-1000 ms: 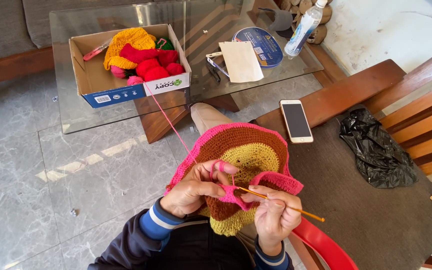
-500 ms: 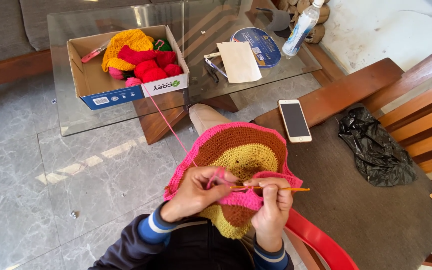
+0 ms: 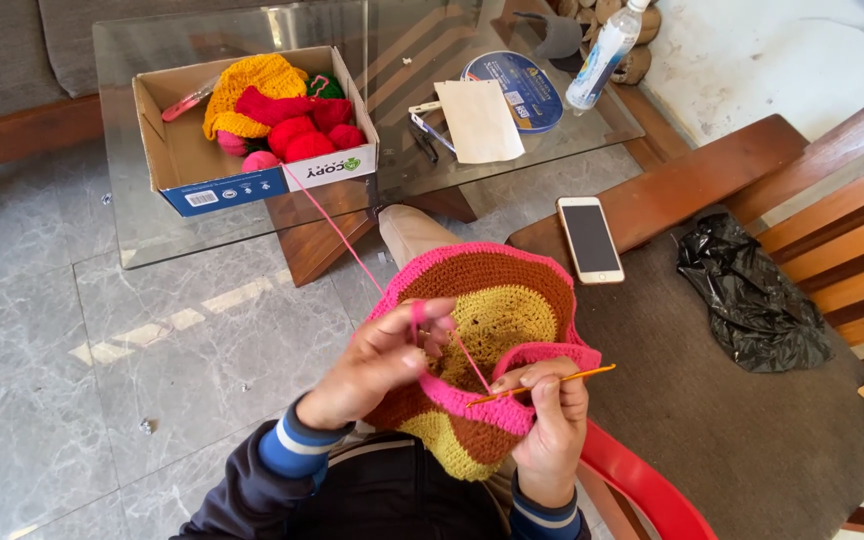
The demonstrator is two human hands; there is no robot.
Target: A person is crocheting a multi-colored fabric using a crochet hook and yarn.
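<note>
L hand [image 3: 377,365]: closed on hat [image 3: 492,320] edge, pink yarn [image 3: 337,230] over a finger.
R hand [image 3: 552,425]: pinches hook [image 3: 542,385], lower centre.
Risk: taut yarn may snag on box [image 3: 177,165] rim; loop may slip off hook.
Box: upper left on table [image 3: 392,60], brown w/ blue-white side label.
Disc [image 3: 517,90]: blue, round, top centre.

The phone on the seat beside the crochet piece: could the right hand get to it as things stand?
Probably yes. The phone lies face up on the bare brown seat, nothing over it, on the right hand's side. But that hand is holding the crochet hook in the pink edge of the crochet piece.
</note>
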